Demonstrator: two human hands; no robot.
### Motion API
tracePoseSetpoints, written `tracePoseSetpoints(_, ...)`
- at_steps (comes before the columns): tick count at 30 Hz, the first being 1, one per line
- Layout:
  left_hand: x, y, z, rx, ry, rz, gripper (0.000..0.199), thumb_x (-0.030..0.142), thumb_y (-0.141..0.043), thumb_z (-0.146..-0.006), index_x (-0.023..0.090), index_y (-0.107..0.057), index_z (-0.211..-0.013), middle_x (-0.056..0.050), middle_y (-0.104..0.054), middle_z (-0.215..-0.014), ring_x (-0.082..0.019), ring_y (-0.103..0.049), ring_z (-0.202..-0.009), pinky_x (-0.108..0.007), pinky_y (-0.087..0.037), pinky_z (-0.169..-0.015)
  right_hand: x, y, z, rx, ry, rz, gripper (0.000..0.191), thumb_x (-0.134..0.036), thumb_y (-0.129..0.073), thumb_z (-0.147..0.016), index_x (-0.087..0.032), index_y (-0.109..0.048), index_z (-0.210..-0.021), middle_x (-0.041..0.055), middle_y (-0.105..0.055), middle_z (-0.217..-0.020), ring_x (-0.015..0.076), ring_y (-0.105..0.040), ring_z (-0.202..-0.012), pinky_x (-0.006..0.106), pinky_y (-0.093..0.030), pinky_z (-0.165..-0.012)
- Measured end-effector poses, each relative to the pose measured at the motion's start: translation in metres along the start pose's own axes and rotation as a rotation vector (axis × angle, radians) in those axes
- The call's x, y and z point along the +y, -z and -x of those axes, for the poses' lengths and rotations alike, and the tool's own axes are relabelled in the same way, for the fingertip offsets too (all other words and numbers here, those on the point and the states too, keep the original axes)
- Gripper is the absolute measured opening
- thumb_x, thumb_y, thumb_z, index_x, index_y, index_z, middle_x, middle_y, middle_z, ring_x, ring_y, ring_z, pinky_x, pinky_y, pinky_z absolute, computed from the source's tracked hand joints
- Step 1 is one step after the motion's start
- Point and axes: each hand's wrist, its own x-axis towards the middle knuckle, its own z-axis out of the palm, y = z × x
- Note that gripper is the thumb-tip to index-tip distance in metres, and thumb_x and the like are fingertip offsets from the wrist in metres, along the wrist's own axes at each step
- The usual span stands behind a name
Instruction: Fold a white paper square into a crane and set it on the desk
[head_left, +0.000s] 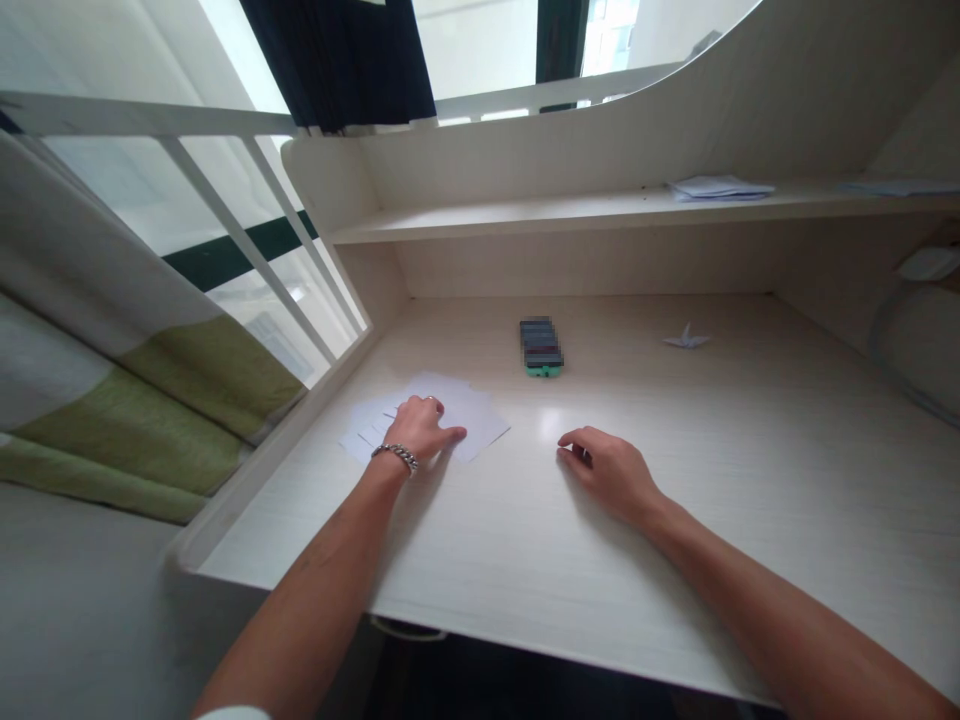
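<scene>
On the left of the desk, my left hand [424, 425], wearing a chain bracelet [397, 457], rests over several loose sheets of white paper [472, 415]. Its thumb is spread out to the right, while the other fingers bend down onto the paper and their tips are partly hidden. The sheets overlap in an uneven fan. To the right, my right hand [607, 465] lies on the bare desktop with its fingers loosely bent and a small gap by the thumb. Nothing shows in it, and it is apart from the paper.
A dark phone-like device with a green end [541, 347] lies farther back on the white desk [480, 560]. A folded paper crane [687, 338] stands at the back right. More folded paper [718, 187] sits on the shelf [525, 215]. Railing and curtain [150, 380] border the left side.
</scene>
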Motion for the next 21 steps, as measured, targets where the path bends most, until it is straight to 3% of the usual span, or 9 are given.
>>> tracePoseSetpoints(6,-0.001,-0.004,-0.011,-0.007,0.060,0.059,0.050,0.052,-0.080,-0.050,0.017,-0.070,-0.084,-0.016,-0.069,-0.097,-0.033,-0.062,-0.097,-0.036,-0.046,-0.080,0.003,0.001,0.002,-0.012,0.031,-0.020,0.019,-0.024,-0.050,-0.087,-0.024,-0.069,-0.087,0.0030,-0.071,-0.085,0.0186,-0.063,-0.073,0.028,-0.042,-0.066)
tracePoseSetpoints(9,0.001,0.000,-0.011,0.017,0.075,0.141,0.046,0.044,-0.084,-0.046,0.019,-0.067,-0.080,-0.012,-0.070,-0.091,-0.032,-0.062,-0.093,-0.035,-0.046,-0.076,0.005,0.001,0.002,-0.019,0.042,-0.035,0.019,-0.024,-0.050,-0.087,-0.024,-0.070,-0.086,0.0031,-0.071,-0.086,0.0186,-0.064,-0.074,0.028,-0.042,-0.067)
tracePoseSetpoints(14,0.012,0.009,0.001,0.026,0.056,0.401,0.024,0.033,-0.074,-0.062,0.017,-0.062,-0.075,-0.007,-0.068,-0.079,-0.025,-0.065,-0.082,-0.032,-0.049,-0.068,0.006,0.005,0.000,-0.014,0.025,-0.123,0.017,-0.024,-0.053,-0.085,-0.023,-0.070,-0.086,0.0039,-0.072,-0.087,0.0199,-0.065,-0.076,0.030,-0.045,-0.070)
tracePoseSetpoints(18,0.038,0.006,0.015,-0.052,0.017,0.705,0.033,0.040,-0.058,-0.081,0.012,-0.058,-0.099,-0.009,-0.070,-0.087,-0.019,-0.068,-0.074,-0.029,-0.054,-0.061,0.004,0.013,-0.005,-0.002,-0.135,-0.452,0.020,-0.037,-0.058,-0.085,-0.021,-0.069,-0.092,0.0056,-0.072,-0.089,0.0207,-0.066,-0.079,0.032,-0.048,-0.070)
tracePoseSetpoints(20,0.057,-0.002,0.022,-0.130,0.048,1.024,0.034,0.036,-0.062,-0.081,0.012,-0.056,-0.103,-0.011,-0.071,-0.089,-0.018,-0.069,-0.073,-0.028,-0.055,-0.060,0.004,0.015,-0.008,-0.033,-0.259,-0.712,0.031,-0.045,-0.061,-0.082,-0.020,-0.067,-0.100,0.0071,-0.072,-0.091,0.0207,-0.067,-0.077,0.031,-0.050,-0.064)
tracePoseSetpoints(21,0.068,-0.007,0.025,-0.163,0.044,1.081,0.032,0.036,-0.063,-0.081,0.013,-0.055,-0.102,-0.010,-0.070,-0.087,-0.017,-0.069,-0.071,-0.028,-0.055,-0.059,0.005,0.015,-0.009,-0.050,-0.311,-0.831,0.036,-0.047,-0.063,-0.081,-0.019,-0.065,-0.103,0.0078,-0.072,-0.092,0.0204,-0.067,-0.074,0.030,-0.050,-0.060)
